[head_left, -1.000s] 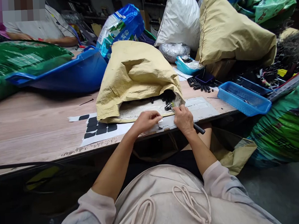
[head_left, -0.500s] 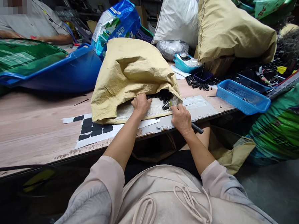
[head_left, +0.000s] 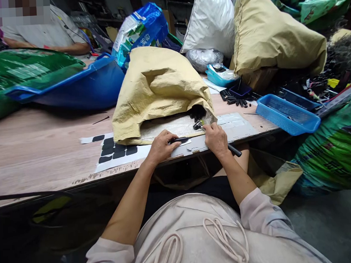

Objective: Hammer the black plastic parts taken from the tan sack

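Note:
My left hand is closed on a slim black part at the front of the table, just outside the sack's mouth. In my right hand is a small hammer. Its metal head points toward the sack and its black grip sticks out below the hand. A yellow woven sack lies on the table with its mouth toward me, and dark pieces show inside. Under the hands runs a flat cardboard strip. White sheets with black square pads lie to the left.
A blue tub and a green bag stand at left. To the right are a blue basket, loose black parts and another yellow sack. Across the table a person in a white shirt sits.
My left hand has come out of the sack's mouth toward me, bringing a slim black part. The right hand keeps its grip on the hammer. The view has shifted slightly.

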`<state>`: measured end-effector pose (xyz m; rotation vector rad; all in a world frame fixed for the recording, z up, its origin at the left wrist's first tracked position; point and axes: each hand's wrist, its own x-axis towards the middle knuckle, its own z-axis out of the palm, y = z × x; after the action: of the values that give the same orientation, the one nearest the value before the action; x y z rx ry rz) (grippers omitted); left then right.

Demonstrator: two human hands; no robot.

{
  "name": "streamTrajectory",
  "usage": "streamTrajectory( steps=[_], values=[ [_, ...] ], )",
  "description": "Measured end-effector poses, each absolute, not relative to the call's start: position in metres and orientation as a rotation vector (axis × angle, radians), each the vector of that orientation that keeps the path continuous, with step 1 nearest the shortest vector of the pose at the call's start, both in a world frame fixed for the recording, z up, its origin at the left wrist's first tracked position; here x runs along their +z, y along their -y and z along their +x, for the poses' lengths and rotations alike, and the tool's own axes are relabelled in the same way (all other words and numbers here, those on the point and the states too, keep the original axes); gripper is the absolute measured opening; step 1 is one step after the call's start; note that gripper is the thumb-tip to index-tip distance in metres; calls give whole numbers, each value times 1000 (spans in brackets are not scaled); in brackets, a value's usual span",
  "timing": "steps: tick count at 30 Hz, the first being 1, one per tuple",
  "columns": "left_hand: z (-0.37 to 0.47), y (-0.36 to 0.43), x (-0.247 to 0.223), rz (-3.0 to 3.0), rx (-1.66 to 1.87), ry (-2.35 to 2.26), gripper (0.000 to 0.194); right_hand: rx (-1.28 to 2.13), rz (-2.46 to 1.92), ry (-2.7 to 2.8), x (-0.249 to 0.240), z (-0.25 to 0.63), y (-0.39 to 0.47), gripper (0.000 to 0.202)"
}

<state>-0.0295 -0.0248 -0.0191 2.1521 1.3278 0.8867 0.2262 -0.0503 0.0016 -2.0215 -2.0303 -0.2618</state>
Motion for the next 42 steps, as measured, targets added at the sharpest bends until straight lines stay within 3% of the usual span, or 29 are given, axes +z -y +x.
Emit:
streamTrajectory(
  steps=[6,13,19,32,42],
  values=[
    [-26,25,-22,2200,926,-1302,17,-123,-1935,2003,6,237,49,42],
    [-27,27,-20,2183,885,-1312,15,164,-1397,2006,4,222,74,37],
    [-26,27,-21,2203,941,-1257,15,222,-1225,2025,2,203,90,37],
    [-26,25,-25,2229,963,-1240,15,132,-1217,2022,-8,209,91,39],
    [-26,26,-22,2214,917,-1288,16,-14,-1519,2034,9,224,76,41]
  ],
)
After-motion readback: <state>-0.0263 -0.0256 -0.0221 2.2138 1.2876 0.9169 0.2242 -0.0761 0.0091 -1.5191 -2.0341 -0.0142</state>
